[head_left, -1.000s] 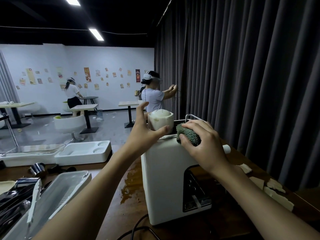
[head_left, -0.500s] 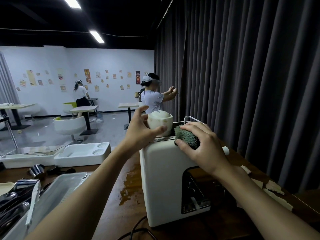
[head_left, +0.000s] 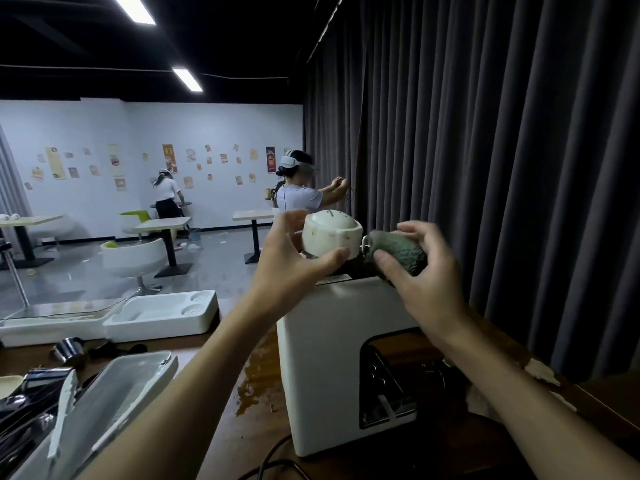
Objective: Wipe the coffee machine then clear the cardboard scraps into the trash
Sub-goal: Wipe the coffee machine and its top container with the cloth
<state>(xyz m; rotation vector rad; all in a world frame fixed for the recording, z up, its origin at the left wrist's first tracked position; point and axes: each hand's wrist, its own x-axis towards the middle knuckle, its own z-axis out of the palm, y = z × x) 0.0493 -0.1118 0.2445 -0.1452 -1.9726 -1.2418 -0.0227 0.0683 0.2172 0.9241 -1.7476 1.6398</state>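
The white coffee machine (head_left: 325,362) stands on the wooden counter in front of me. My left hand (head_left: 294,265) grips the stained white round lid (head_left: 330,233) just above the machine's top. My right hand (head_left: 422,278) holds a green scouring sponge (head_left: 398,251) raised beside the lid, at the machine's top right. Pale cardboard scraps (head_left: 542,372) lie on the counter to the right of the machine, partly hidden behind my right forearm.
A brown coffee spill (head_left: 256,386) wets the counter (head_left: 242,441) left of the machine. A clear lidded bin with utensils (head_left: 114,396) sits at the near left, white trays (head_left: 159,317) behind it. A dark curtain (head_left: 502,168) hangs close on the right. Two people stand far back.
My right hand lifted the sponge off the machine's top and up beside the lid. My left hand raised the lid slightly.
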